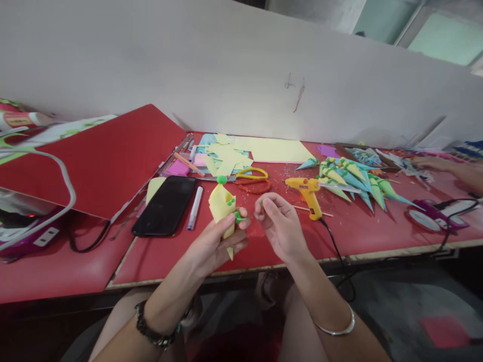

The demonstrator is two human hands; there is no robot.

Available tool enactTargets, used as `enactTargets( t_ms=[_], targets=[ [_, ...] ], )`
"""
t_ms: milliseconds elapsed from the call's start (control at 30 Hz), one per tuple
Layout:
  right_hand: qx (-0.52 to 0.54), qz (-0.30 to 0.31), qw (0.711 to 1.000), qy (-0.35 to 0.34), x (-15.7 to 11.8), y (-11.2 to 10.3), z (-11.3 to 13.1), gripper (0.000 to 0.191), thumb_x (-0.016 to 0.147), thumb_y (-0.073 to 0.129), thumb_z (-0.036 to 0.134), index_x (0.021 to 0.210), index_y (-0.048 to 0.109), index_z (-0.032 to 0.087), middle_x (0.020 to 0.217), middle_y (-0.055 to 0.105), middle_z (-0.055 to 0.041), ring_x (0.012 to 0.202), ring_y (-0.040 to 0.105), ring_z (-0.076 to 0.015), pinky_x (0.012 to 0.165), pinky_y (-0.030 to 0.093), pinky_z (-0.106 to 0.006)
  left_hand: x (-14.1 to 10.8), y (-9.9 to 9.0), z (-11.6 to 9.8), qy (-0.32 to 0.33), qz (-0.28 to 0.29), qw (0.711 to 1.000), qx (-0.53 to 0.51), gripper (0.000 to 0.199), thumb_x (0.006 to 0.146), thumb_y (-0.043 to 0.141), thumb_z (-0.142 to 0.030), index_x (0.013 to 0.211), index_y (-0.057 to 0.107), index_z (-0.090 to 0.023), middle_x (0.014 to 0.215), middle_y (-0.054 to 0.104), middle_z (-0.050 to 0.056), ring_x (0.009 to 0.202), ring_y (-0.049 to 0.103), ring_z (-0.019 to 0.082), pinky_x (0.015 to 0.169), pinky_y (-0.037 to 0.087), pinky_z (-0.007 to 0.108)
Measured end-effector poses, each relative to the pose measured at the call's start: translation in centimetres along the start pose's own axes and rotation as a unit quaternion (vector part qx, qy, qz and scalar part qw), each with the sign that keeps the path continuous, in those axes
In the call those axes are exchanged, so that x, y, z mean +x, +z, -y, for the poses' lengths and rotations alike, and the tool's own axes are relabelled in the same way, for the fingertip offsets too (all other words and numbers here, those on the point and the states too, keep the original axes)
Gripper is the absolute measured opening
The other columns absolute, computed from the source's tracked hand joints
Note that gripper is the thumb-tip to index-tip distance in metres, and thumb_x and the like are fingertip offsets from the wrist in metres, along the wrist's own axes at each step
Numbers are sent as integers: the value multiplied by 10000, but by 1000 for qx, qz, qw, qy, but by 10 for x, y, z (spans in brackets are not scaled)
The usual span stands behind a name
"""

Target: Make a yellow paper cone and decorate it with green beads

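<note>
A pale yellow paper cone (pixel 219 203), its point downward, is held in my left hand (pixel 215 239). A green pom-pom (pixel 222 179) sits at its top, and small green bits mark its upper right side. Another green piece (pixel 238 217) shows between the fingers of the same hand. Just to the right, my right hand (pixel 282 223) is closed in a pinch with thumb against fingertips. A speck of green shows at that pinch, too small to name. The two hands are close together but apart, above the front of the red table (pixel 166 259).
A yellow glue gun (pixel 307 193) lies right of my hands, its cord running over the edge. Behind are scissors (pixel 252 176) and paper scraps (pixel 224 153). Left lie a phone (pixel 166 205) and marker (pixel 195 207). Finished cones (pixel 350 178) are piled right; another person's hand (pixel 433 163) is beyond.
</note>
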State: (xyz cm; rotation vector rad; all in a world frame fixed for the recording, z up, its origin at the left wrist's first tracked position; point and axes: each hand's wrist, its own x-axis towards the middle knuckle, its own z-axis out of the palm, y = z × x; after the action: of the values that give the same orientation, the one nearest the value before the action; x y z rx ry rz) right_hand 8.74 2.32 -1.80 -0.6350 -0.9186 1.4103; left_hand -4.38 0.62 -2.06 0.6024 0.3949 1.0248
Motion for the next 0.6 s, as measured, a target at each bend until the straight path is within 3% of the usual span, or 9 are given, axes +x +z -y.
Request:
enactTargets(
  t_ms=[300, 467, 600],
  targets=[
    [8, 9, 1000, 1, -1, 2, 3, 133, 653, 699, 257, 770, 648, 219, 694, 651, 28, 578, 566, -73, 618, 508, -214, 2, 5, -1, -17, 2, 999, -48, 162, 765, 637, -270, 835, 567, -141, 562, 405, -107, 332, 57, -24, 384, 298, 93],
    [-63, 2, 998, -27, 0, -3, 0, 122, 712, 655, 271, 815, 690, 215, 588, 595, 37, 531, 509, -66, 525, 453, -189, 0, 6, 0, -36, 28, 996, -80, 197, 751, 654, -265, 707, 504, -146, 528, 351, -114, 329, 53, -21, 390, 307, 92],
    [-96, 6, 995, -39, 2, -6, -4, 101, 701, 665, 230, 791, 709, 233, 736, 643, 15, 646, 554, -83, 621, 482, -204, -2, 5, 1, -52, 60, 992, -94, 338, 673, 721, -296, 595, 426, -148, 478, 277, -127, 324, 47, -25, 386, 303, 97]
  ],
)
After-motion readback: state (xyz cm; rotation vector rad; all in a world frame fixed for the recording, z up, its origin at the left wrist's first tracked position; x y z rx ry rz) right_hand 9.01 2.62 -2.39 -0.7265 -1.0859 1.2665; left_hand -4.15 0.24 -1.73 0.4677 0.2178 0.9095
